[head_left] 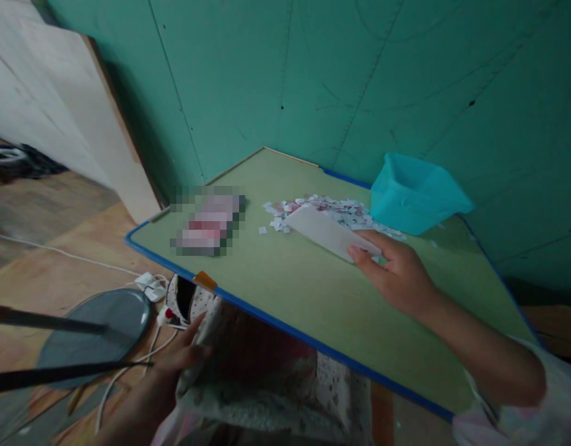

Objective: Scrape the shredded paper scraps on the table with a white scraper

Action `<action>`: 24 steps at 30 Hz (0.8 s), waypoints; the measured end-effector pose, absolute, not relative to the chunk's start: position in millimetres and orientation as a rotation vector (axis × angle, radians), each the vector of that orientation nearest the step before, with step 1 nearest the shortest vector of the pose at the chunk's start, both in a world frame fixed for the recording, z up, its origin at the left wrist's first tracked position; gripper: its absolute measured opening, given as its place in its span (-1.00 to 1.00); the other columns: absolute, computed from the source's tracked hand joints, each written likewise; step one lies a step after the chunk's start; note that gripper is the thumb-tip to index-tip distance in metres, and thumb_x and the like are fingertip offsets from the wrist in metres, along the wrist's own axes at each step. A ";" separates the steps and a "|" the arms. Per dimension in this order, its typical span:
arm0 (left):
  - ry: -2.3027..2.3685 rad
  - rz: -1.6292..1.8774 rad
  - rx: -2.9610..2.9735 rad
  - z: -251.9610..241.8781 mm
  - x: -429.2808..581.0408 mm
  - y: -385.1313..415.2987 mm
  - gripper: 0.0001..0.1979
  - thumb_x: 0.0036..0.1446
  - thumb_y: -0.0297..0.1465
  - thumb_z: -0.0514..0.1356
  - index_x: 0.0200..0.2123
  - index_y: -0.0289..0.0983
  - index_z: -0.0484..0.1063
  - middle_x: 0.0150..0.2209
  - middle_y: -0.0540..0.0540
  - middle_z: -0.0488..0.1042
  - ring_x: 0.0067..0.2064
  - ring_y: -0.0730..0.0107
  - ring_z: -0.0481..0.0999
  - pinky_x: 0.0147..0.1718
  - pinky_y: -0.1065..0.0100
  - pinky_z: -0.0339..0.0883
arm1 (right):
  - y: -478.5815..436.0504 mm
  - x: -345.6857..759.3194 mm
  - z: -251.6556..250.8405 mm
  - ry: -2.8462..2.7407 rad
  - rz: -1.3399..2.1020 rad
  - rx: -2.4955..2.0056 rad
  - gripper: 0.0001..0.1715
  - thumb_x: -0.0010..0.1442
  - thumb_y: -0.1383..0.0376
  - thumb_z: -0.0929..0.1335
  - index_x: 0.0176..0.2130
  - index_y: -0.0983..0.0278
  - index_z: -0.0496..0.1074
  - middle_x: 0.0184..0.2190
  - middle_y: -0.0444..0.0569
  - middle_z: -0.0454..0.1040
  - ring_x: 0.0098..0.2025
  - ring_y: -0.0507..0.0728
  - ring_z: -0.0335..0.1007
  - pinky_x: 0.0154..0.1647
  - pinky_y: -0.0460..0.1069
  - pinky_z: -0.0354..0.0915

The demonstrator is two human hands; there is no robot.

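Note:
In my right hand (pixel 392 266) is a flat white card-like piece (pixel 320 229), pinched between thumb and fingers at its near end. Its far end reaches a spread heap of small white and reddish paper-like pieces (pixel 345 207) on the green tabletop (pixel 276 266). Below the table's front edge, the fingers of my left hand (pixel 183 356) close over the rim of a stained, whitish open container (pixel 248 399). Its inside is dark, and I cannot make out what it is made of.
A turquoise plastic bin (pixel 413 198) stands at the table's back right, beside the heap. At the left lies a pixelated pinkish object (pixel 209 226). A grey round stool (pixel 100 334), white cables and a power strip (pixel 150 286) are at lower left. A green wall (pixel 313 80) rises behind.

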State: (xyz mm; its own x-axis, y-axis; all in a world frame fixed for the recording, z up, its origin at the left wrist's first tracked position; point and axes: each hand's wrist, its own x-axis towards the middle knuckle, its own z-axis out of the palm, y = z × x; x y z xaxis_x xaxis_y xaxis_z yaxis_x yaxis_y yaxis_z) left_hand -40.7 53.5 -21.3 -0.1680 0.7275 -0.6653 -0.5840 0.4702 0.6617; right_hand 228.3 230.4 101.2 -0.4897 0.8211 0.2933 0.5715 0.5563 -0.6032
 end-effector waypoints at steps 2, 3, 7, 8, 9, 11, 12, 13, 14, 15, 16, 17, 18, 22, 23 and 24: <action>1.260 1.198 0.166 -21.4 -37.7 57.5 -0.19 -0.41 -0.50 0.31 0.07 -0.26 0.28 -0.40 -0.08 0.63 -0.19 -0.05 0.58 -0.37 0.21 0.46 | 235.7 227.5 99.4 -2.347 0.373 -1.032 -0.73 0.22 0.26 0.24 -0.11 0.20 0.43 -0.15 -0.01 0.52 -0.08 0.18 0.42 -0.03 0.09 0.30; 1.242 1.215 0.168 -22.4 -36.5 59.3 -0.26 -0.43 -0.49 0.31 -0.01 -0.24 0.36 -0.45 -0.07 0.62 -0.20 -0.05 0.58 -0.38 0.22 0.46 | 237.1 226.4 98.4 -2.392 0.301 -0.982 -0.72 0.22 0.28 0.23 -0.10 0.20 0.42 -0.15 0.00 0.52 -0.08 0.17 0.42 -0.04 0.10 0.30; 1.286 1.269 0.143 -29.3 -34.5 61.5 -0.53 -0.49 -0.51 0.30 -0.33 -0.15 0.47 -0.54 0.01 0.58 -0.28 0.02 0.58 -0.43 0.29 0.42 | 235.8 222.6 95.8 -2.525 0.133 -0.813 -0.67 0.21 0.40 0.20 -0.08 0.22 0.41 -0.15 0.00 0.52 -0.08 0.14 0.43 -0.06 0.09 0.32; 1.298 1.275 0.133 -30.4 -34.3 60.9 -0.56 -0.49 -0.52 0.30 -0.37 -0.13 0.47 -0.55 0.03 0.57 -0.31 0.07 0.58 -0.44 0.31 0.41 | 234.5 222.8 95.6 -2.546 0.107 -0.789 -0.67 0.20 0.43 0.21 -0.08 0.23 0.41 -0.15 0.00 0.53 -0.09 0.14 0.43 -0.06 0.09 0.33; 1.298 1.272 0.118 -30.8 -34.0 60.2 -0.57 -0.49 -0.52 0.30 -0.38 -0.13 0.46 -0.55 0.06 0.57 -0.35 0.11 0.58 -0.46 0.33 0.40 | 232.9 223.6 95.4 -2.562 0.082 -0.773 -0.67 0.19 0.45 0.21 -0.09 0.24 0.41 -0.16 0.01 0.53 -0.09 0.14 0.42 -0.07 0.09 0.33; 1.271 1.259 0.090 -29.6 -33.0 59.0 -0.55 -0.49 -0.52 0.30 -0.36 -0.13 0.46 -0.55 0.09 0.56 -0.38 0.17 0.58 -0.48 0.35 0.38 | 229.6 226.7 95.1 -2.588 0.043 -0.762 -0.68 0.16 0.47 0.22 -0.12 0.26 0.42 -0.17 0.01 0.53 -0.11 0.14 0.42 -0.08 0.09 0.33; 1.252 1.249 0.080 -28.4 -32.4 58.7 -0.53 -0.48 -0.52 0.31 -0.33 -0.14 0.46 -0.55 0.09 0.56 -0.38 0.17 0.58 -0.48 0.36 0.38 | 227.8 228.8 95.1 -2.602 0.022 -0.763 -0.68 0.15 0.48 0.23 -0.13 0.26 0.42 -0.18 0.01 0.53 -0.11 0.15 0.42 -0.08 0.10 0.33; 1.237 1.238 0.077 -27.1 -31.7 58.6 -0.49 -0.48 -0.52 0.31 -0.29 -0.15 0.46 -0.56 0.09 0.56 -0.36 0.16 0.59 -0.47 0.35 0.39 | 225.7 231.1 95.1 -2.618 -0.002 -0.762 -0.67 0.13 0.49 0.23 -0.14 0.26 0.42 -0.18 0.01 0.53 -0.13 0.16 0.42 -0.09 0.11 0.33; 1.222 1.228 0.084 -25.9 -31.1 58.6 -0.45 -0.47 -0.52 0.31 -0.24 -0.17 0.45 -0.56 0.08 0.56 -0.34 0.13 0.59 -0.45 0.34 0.40 | 223.5 233.5 95.3 -2.638 -0.033 -0.757 -0.66 0.12 0.50 0.23 -0.14 0.26 0.42 -0.18 0.01 0.53 -0.14 0.17 0.42 -0.11 0.12 0.33; 1.207 1.218 0.094 -25.1 -30.5 58.8 -0.41 -0.46 -0.51 0.31 -0.18 -0.19 0.44 -0.57 0.06 0.56 -0.31 0.10 0.60 -0.43 0.32 0.40 | 220.8 235.9 95.9 -2.657 -0.069 -0.743 -0.65 0.11 0.51 0.23 -0.14 0.26 0.42 -0.19 0.02 0.53 -0.15 0.17 0.42 -0.12 0.12 0.33; 1.199 1.208 0.105 -24.7 -30.1 59.1 -0.37 -0.45 -0.51 0.31 -0.13 -0.20 0.42 -0.57 0.04 0.57 -0.29 0.06 0.60 -0.41 0.30 0.41 | 217.9 238.3 96.8 -2.672 -0.107 -0.721 -0.64 0.10 0.52 0.23 -0.15 0.27 0.42 -0.20 0.02 0.53 -0.17 0.18 0.42 -0.15 0.12 0.34; 1.201 1.198 0.118 -24.6 -29.8 59.3 -0.33 -0.43 -0.50 0.31 -0.08 -0.22 0.40 -0.56 0.03 0.58 -0.26 0.03 0.60 -0.39 0.27 0.42 | 214.7 240.5 98.0 -2.685 -0.140 -0.695 -0.64 0.10 0.53 0.22 -0.15 0.28 0.42 -0.21 0.03 0.53 -0.18 0.18 0.43 -0.17 0.12 0.34; 1.210 1.195 0.136 -24.7 -29.5 59.6 -0.31 -0.43 -0.50 0.31 -0.05 -0.23 0.39 -0.54 0.01 0.59 -0.24 0.00 0.59 -0.37 0.24 0.42 | 211.5 242.5 99.5 -2.695 -0.162 -0.668 -0.64 0.10 0.54 0.21 -0.16 0.29 0.43 -0.23 0.04 0.53 -0.19 0.17 0.43 -0.18 0.11 0.33; 1.191 1.188 0.115 -24.4 -28.6 60.3 -0.24 -0.44 -0.51 0.34 0.00 -0.23 0.37 -0.51 0.03 0.61 -0.25 0.05 0.59 -0.35 0.27 0.42 | 201.7 246.6 106.0 -2.709 -0.162 -0.623 -0.65 0.12 0.54 0.21 -0.15 0.30 0.42 -0.22 0.03 0.53 -0.19 0.15 0.43 -0.18 0.10 0.33; 1.163 1.189 0.093 -23.7 -28.4 60.5 -0.21 -0.44 -0.52 0.35 0.03 -0.23 0.35 -0.52 0.06 0.60 -0.29 0.11 0.59 -0.37 0.31 0.43 | 201.3 246.1 107.0 -2.698 -0.167 -0.624 -0.65 0.12 0.54 0.21 -0.15 0.30 0.42 -0.22 0.03 0.53 -0.19 0.15 0.42 -0.18 0.10 0.33; 1.137 1.190 0.070 -23.0 -28.2 60.6 -0.16 -0.45 -0.52 0.36 0.06 -0.23 0.32 -0.53 0.09 0.59 -0.34 0.16 0.58 -0.39 0.34 0.42 | 202.0 244.8 107.6 -2.681 -0.179 -0.623 -0.64 0.11 0.54 0.22 -0.15 0.30 0.43 -0.22 0.03 0.53 -0.19 0.16 0.42 -0.18 0.10 0.33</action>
